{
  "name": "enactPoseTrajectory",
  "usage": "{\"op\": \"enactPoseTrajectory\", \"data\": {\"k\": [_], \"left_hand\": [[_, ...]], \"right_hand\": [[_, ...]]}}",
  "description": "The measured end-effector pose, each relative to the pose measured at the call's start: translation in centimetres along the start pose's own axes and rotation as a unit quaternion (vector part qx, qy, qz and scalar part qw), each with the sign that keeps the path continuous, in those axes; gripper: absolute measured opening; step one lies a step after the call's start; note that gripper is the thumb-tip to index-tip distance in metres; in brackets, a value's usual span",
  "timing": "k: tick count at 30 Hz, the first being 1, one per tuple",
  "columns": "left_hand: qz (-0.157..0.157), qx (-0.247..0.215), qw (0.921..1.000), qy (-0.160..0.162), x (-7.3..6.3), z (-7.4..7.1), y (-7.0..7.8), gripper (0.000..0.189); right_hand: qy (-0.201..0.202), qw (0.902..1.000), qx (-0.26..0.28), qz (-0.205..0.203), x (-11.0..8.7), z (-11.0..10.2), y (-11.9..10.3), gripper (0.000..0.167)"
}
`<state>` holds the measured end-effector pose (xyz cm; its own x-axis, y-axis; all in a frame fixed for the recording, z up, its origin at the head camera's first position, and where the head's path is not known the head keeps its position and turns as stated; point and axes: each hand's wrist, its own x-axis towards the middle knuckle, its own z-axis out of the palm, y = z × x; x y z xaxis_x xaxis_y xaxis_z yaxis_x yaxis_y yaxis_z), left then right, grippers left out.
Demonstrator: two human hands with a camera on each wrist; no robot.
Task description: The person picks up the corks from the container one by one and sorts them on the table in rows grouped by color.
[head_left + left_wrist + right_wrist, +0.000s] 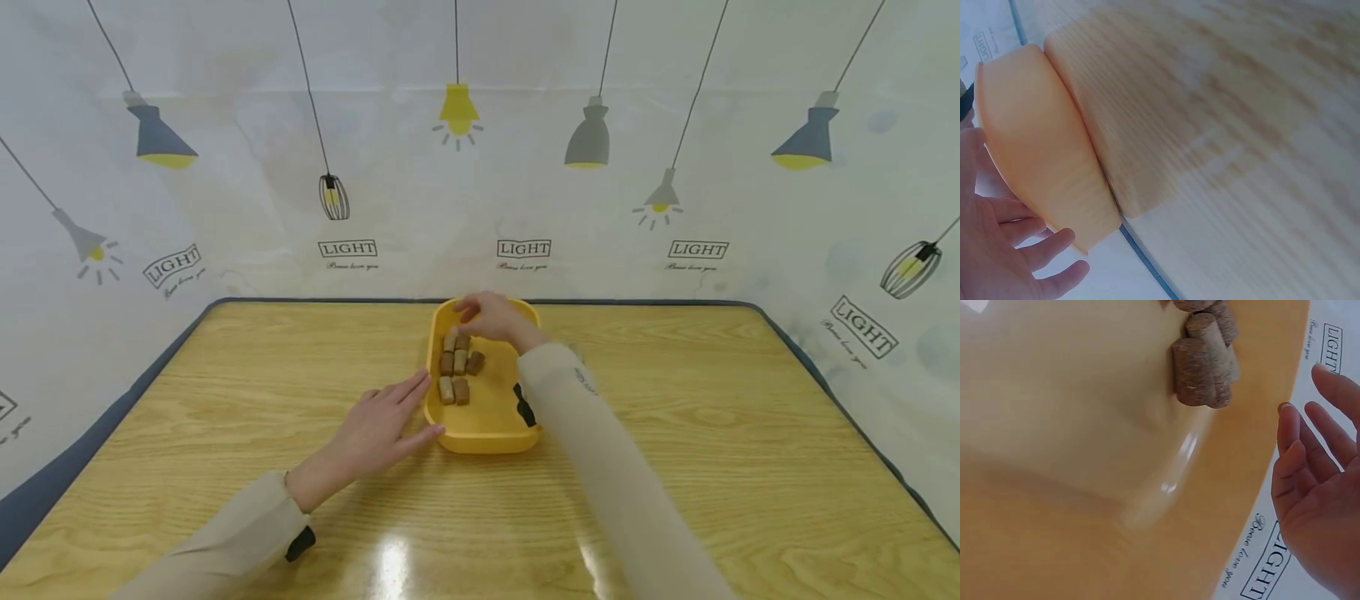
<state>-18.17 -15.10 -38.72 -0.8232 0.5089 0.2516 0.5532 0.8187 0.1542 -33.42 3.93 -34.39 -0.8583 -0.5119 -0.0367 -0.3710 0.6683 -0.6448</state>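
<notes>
Several short corks [461, 362], some light and some darker brown, are grouped along the left side of a yellow plastic tray [491, 443]. My left hand [378, 425] rests against the tray's near left rim, its fingers extended; the left wrist view shows loosely bent fingers beside the tray wall [1047, 131]. Over the tray's far end, my right hand [491, 318] hovers just beyond the corks. In the right wrist view its fingers are loosely curved with nothing visible between them, apart from the corks [1200, 362].
The tray stands on a wood-grain table [712, 433], close to its far edge. Behind the table is a pale wall covering [420, 192] printed with lamps and lettering. Black pieces show under both sleeves, one of them [300, 543] at the left wrist.
</notes>
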Motion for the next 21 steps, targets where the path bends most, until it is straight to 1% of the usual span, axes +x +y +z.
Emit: {"op": "enactPoseTrajectory", "data": {"k": [3,5,7,10,12,17,21], "left_hand": [[0.003,0.003,1.0,0.003,0.0,0.0,0.0,0.07],[0.004,0.004,1.0,0.005,0.0,-0.1,0.1,0.07],[0.005,0.004,1.0,0.007,0.0,-0.1,0.1,0.07],[0.003,0.003,1.0,0.006,0.0,-0.1,0.1,0.07],[0.001,0.003,1.0,0.005,0.0,-0.1,0.1,0.071],[-0.002,0.005,1.0,0.0,0.0,-0.2,0.1,0.071],[-0.005,0.004,1.0,-0.004,0.0,-0.2,0.2,0.071]], "right_hand": [[-0.013,0.9996,-0.001,0.023,0.0,0.2,0.3,0.04],[-0.025,0.9993,-0.008,0.028,0.0,0.4,0.5,0.039],[-0.037,0.9988,-0.018,0.027,0.0,0.5,0.7,0.037],[-0.054,0.9979,-0.034,0.012,0.1,0.7,1.0,0.035],[-0.065,0.9971,-0.04,0.009,0.1,0.9,1.1,0.033],[-0.09,0.9949,-0.035,0.031,-0.1,1.2,1.2,0.032],[-0.1,0.9936,-0.028,0.044,-0.1,1.5,1.4,0.034]]}}
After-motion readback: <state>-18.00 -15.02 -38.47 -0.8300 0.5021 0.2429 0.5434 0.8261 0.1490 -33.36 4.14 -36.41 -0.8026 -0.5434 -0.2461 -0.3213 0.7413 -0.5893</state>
